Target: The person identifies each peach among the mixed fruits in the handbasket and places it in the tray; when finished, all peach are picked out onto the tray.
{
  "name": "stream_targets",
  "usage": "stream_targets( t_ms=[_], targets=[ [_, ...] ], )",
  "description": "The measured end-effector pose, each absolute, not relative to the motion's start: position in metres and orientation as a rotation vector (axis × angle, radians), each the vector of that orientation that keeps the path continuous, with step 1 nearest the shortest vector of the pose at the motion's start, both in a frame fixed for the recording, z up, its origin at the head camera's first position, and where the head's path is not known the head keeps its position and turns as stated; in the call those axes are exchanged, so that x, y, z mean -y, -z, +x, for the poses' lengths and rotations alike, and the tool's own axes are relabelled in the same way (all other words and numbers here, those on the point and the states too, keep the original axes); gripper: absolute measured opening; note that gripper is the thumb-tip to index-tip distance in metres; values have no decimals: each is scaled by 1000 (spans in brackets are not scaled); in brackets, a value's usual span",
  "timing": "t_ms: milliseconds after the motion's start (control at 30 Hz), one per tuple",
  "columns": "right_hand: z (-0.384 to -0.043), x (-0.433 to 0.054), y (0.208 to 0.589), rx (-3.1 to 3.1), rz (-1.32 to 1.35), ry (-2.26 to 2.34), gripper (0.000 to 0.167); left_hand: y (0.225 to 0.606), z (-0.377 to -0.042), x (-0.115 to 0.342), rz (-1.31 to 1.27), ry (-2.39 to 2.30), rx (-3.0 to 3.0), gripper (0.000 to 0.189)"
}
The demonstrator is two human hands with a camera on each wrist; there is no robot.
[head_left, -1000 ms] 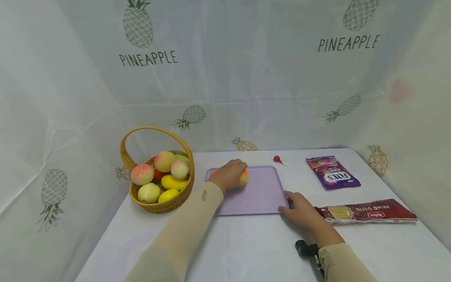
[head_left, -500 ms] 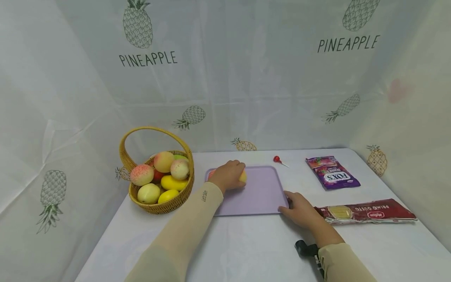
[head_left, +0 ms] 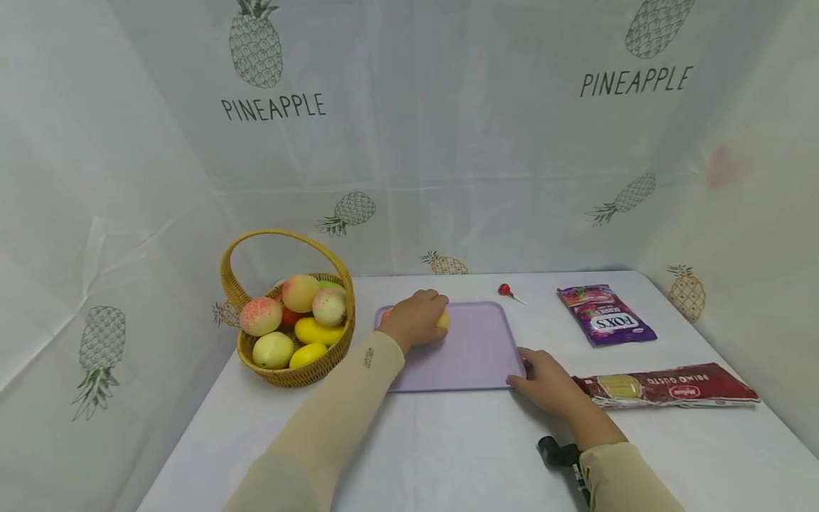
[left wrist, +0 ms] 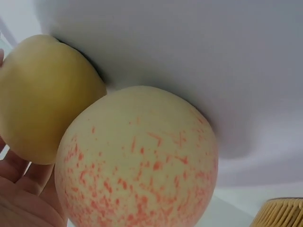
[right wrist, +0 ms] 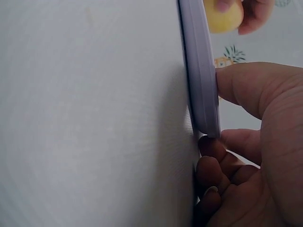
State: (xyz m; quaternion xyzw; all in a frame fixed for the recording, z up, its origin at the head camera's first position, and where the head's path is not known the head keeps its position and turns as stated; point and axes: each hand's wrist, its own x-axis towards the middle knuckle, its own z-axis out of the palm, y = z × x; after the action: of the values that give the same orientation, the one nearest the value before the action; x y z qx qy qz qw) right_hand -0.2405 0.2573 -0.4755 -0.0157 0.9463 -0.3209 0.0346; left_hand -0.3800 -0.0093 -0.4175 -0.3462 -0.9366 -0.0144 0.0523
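My left hand (head_left: 416,318) reaches over the left part of a lilac tray (head_left: 473,355), its fingers curled round a yellow peach (left wrist: 45,99). Right against that fruit, in the left wrist view, sits a pale peach with red speckles (left wrist: 142,161). From the head, both peaches are mostly hidden beneath the hand. At the tray's near right corner, my right hand (head_left: 547,380) grips the rim. The right wrist view has the thumb (right wrist: 241,85) on the tray's upper side and the fingers at its edge and underside.
A wicker basket (head_left: 291,379) of peaches, lemons and other fruit stands left of the tray. A red lollipop (head_left: 505,289) lies behind it, a purple candy bag (head_left: 604,315) at back right. Beyond the right hand lies a long dark-red packet (head_left: 678,386).
The yellow peach has shifted slightly under the left hand. Both hands and the tray stay nearly where they were.
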Motion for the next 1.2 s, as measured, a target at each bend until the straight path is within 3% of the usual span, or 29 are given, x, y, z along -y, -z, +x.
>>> stream_targets(
  t_ms=[733,1200],
  targets=[
    [-241,-259,475,-2899,-41,962,78,398,-352,24,-1135,75,2755,58],
    [-242,-257,467,-2858,-10,940,79,360,-317,70,-1170,223,2533,59]
  ],
)
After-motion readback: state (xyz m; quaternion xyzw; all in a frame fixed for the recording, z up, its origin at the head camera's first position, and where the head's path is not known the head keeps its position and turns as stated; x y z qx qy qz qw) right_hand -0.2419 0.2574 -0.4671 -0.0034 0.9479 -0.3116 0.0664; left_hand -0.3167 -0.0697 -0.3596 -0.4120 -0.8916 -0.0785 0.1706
